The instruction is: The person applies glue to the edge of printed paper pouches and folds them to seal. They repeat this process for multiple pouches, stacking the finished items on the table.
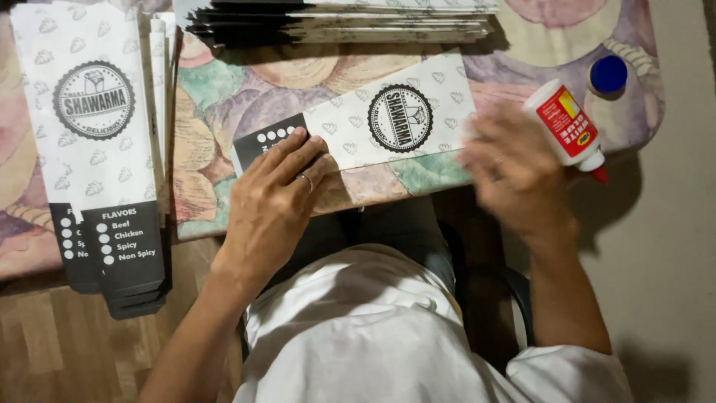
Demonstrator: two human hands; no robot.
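Observation:
A flat white paper sleeve [388, 123] with a black round emblem and a black end lies across the patterned table top [224, 97]. My left hand [272, 201] presses flat on the sleeve's black end, fingers spread, a ring on one finger. My right hand [514, 175] is blurred over the sleeve's other end, fingers apart, holding nothing that I can see. A white glue bottle [568, 127] with a red label and red nozzle lies tilted just right of that hand, uncapped.
A blue cap [608, 75] sits at the table's far right corner. A stack of the same printed sleeves [93, 149] lies at the left, overhanging the edge. Another pile of flat sleeves [335, 22] lies along the top. My lap is below the table edge.

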